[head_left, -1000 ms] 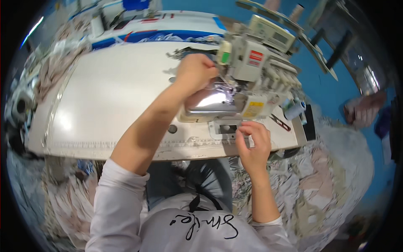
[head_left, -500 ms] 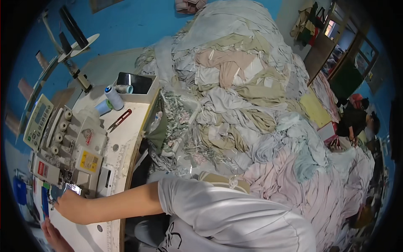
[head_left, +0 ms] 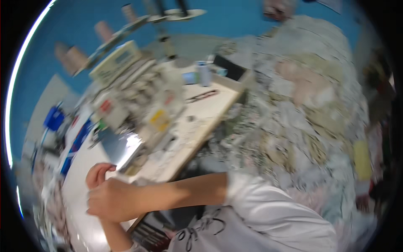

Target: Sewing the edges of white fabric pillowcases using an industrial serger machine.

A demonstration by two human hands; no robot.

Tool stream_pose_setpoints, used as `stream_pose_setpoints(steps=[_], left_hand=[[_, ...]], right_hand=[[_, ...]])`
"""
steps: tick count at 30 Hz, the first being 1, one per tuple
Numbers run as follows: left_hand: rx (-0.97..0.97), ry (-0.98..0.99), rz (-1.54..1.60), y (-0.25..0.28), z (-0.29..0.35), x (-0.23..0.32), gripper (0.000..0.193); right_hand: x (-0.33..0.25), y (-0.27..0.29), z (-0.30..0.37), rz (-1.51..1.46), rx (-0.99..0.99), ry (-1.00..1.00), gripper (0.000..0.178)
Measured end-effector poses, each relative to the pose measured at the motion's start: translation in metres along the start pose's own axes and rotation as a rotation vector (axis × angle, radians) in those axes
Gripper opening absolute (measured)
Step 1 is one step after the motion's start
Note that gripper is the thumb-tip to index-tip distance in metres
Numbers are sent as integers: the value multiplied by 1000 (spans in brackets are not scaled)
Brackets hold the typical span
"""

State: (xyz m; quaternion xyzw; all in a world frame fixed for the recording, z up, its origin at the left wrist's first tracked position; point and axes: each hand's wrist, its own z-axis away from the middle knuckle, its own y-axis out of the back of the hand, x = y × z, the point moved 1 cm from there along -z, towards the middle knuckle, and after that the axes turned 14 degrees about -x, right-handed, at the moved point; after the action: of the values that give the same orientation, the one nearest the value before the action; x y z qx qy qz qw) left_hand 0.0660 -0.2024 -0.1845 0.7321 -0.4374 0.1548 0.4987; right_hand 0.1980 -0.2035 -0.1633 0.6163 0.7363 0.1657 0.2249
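My right hand [head_left: 110,201] reaches in from the right and lies over my left wrist, in front of the sewing machine. Its fingers are curled in, and whatever they may hold is hidden. Just beyond it my left hand [head_left: 99,174] shows bent fingers, blurred by motion, near the shiny plate [head_left: 126,149] at the machine's front. My left forearm [head_left: 115,235] comes up from the lower edge. The cream overlock sewing machine [head_left: 138,94], with several thread dials and a control panel, stands on the white table [head_left: 210,105].
Red-handled thread snips [head_left: 203,96] lie behind the machine, near blue thread spools [head_left: 204,74] and an open box [head_left: 235,69]. A large fabric heap [head_left: 310,96] rises to the right of the table. At the left are a blue container [head_left: 53,119] and more cloth [head_left: 52,197].
The view has swung left, so the machine and table appear farther right. My hands, formerly at the machine's front edge, have drawn back and overlap, right over left wrist.
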Motion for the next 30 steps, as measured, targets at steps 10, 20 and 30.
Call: stream_pose_setpoints(steps=[10,20,30], left_hand=[[713,-112,627,129,103,-45,22],[960,-116,731,279,285,-95,33],[1405,56,480,432,469,-107,29]], right_hand=[[17,10,53,-236,-252,-323,28],[117,123,155,486,-85,-783,20],[127,140,157,632,-204,-573,26]])
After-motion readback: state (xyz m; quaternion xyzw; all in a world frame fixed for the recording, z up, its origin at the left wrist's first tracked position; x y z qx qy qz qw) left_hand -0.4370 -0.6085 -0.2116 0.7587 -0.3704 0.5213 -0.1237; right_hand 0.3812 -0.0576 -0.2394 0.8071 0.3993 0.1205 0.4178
